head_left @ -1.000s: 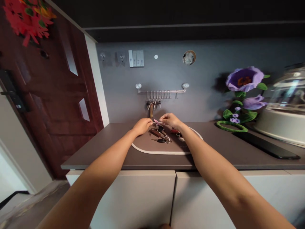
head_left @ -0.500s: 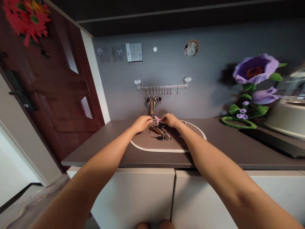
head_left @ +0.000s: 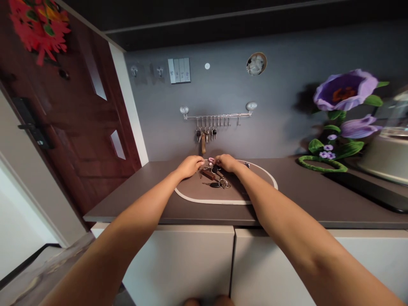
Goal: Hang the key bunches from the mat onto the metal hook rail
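My left hand is closed, thumb and fingertips pinched together just above the back of an oval mat; what they hold, if anything, is too small to make out. Close by on the right, my right hand is closed on a small pink key charm, partly hidden by its fingers. Below and between the hands lies a pile of keys with metal rings and a dark brown key holder. The brown mat has a pale rim and lies on the dark counter.
On the grey wall a clear hook rail carries several keys and a tan strap. Purple cloth flowers, a black flat object and a pale domed appliance stand right. A dark red door is left.
The pink charm has turned from a slanted long shape to a smaller, rounder one, and my right hand has lowered slightly. My left hand has hardly moved.
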